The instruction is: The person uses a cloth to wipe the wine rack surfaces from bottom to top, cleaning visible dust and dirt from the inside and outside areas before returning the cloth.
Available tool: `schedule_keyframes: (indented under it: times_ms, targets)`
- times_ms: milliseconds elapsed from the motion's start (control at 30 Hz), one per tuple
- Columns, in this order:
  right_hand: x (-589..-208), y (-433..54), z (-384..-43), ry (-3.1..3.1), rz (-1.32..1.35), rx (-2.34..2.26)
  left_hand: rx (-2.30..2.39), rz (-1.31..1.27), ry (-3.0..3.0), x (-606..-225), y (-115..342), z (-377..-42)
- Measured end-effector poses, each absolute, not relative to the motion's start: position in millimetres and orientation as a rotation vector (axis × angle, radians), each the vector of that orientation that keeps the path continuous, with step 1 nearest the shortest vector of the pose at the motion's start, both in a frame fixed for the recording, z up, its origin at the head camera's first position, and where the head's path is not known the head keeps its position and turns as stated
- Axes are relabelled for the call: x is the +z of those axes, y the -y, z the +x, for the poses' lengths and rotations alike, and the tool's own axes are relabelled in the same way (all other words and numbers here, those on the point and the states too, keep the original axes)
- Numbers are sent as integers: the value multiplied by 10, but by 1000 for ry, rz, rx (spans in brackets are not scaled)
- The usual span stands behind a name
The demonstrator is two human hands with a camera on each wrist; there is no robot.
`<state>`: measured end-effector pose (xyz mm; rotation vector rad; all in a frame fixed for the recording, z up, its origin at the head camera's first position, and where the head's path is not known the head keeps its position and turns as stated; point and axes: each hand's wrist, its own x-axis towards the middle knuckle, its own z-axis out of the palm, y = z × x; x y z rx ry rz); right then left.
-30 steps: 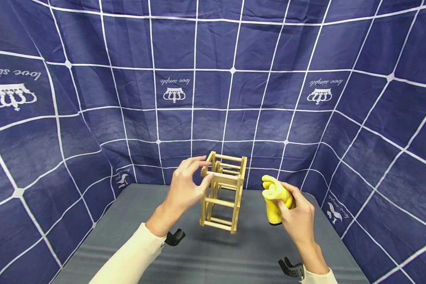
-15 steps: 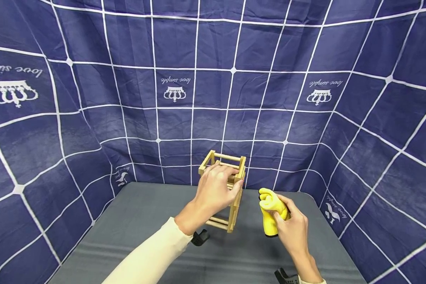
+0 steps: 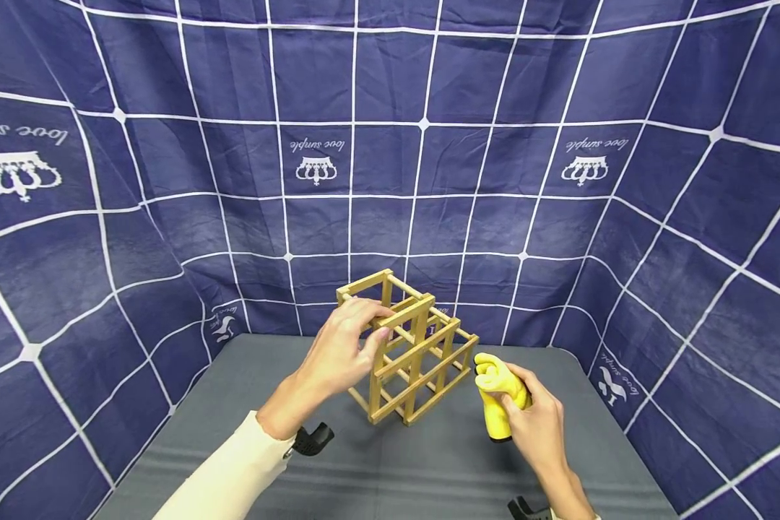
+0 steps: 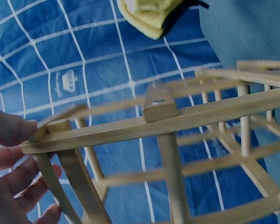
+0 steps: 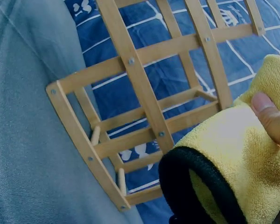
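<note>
the left hand [image 3: 341, 350], nearer, pinches the rack [image 5: 146, 95] at its tall end; its long side slants away rightward. right of it, apart, the right hand [image 3: 539, 419] grips a yellow cloth [image 3: 496, 404].

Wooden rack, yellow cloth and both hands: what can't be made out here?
- Head view: part of the wooden rack is hidden by the left hand.
- Head view: some of the right hand's fingertips are hidden by the yellow cloth.
- Left wrist view: top edge cuts off the yellow cloth.
- Right wrist view: top edge cuts off the wooden rack.
</note>
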<state>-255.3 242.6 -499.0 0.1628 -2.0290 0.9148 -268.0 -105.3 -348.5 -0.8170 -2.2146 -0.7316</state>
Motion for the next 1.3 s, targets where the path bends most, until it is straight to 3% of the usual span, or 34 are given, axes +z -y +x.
schedule_keyframes:
  times_ms: [333, 667, 1067, 1300]
  targets:
    - [-5044, -2395, -2572, 2057, 197, 918, -863, -737, 2120, -3595, 1500, -2912]
    - [-5105, -2275, -2567, 2122, 257, 959, -899, -598, 1961, -3722, 1656, -3095]
    - [-5190, -2204, -2637, 2131, 466, 889, -697, -827, 1786, -4175, 1295, -2941]
    - [-5273, -1999, -2707, 2198, 796, 808, -704, -693, 2036, -4380, 1017, -3061]
